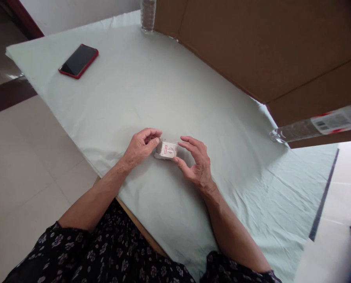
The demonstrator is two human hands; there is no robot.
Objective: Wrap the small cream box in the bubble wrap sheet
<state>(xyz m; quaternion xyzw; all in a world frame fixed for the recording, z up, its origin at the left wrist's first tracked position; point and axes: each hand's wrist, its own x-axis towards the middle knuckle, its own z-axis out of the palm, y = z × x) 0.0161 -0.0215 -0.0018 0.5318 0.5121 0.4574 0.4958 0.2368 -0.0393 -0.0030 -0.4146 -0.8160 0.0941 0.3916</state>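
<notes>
A small pale wrapped pack (168,150) with red print on top lies on the cloth between my two hands. At its left end is my left hand (142,146), fingers loosely curled, thumb and forefinger tips slightly apart beside the pack. From the other side my right hand (195,160) curves around the right end. Its fingers are spread, with the thumb tip at the near corner and a fingertip by the right edge. Whether these tips press on the pack is hard to see. Part of the pack's left end is hidden by the left hand.
A pale green cloth (128,90) covers the table. A phone in a red case (79,61) lies at the far left. Brown cardboard (237,43) stands along the far right side, with one clear bottle (147,17) at its left end and another bottle (299,131) nearer me.
</notes>
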